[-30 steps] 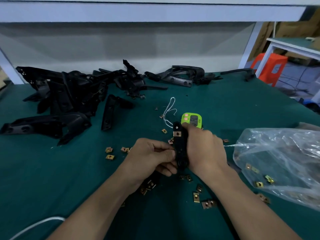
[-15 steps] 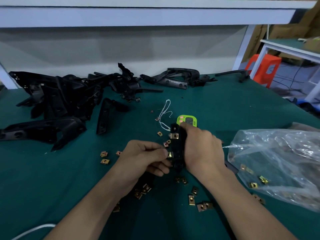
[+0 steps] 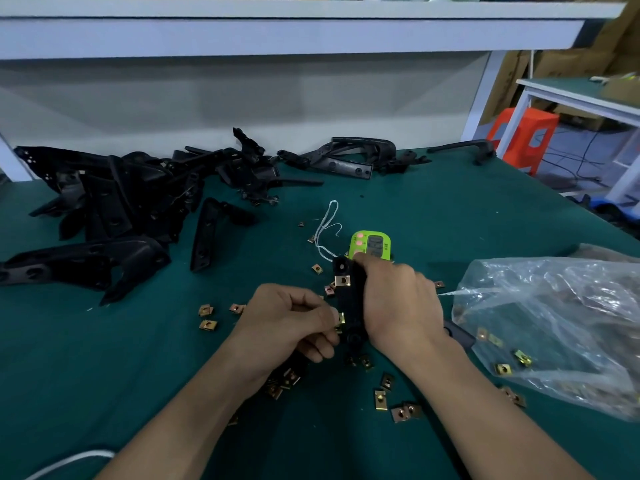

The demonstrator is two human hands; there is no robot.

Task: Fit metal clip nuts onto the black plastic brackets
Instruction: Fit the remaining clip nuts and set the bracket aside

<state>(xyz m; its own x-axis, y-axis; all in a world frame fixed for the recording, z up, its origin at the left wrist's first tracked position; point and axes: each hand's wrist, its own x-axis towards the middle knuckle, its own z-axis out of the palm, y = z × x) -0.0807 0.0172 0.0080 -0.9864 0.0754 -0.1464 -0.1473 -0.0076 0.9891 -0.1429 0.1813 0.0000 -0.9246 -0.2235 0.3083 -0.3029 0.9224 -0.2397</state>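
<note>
green timer (image 3: 371, 244), white string (image 3: 327, 227), orange stool (image 3: 523, 140)

Bare green surface (image 3: 86, 375) lies open at lower left; bracket pile (image 3: 121, 202) blocks upper left, plastic bag (image 3: 554, 323) crowds the right.

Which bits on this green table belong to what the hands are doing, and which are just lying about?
In the job: held bracket, right hand, left hand, pinched clip nut, fitted clip nut, loose clip nuts, bracket pile, bag.
Lying about: green timer, white string, orange stool.
</note>
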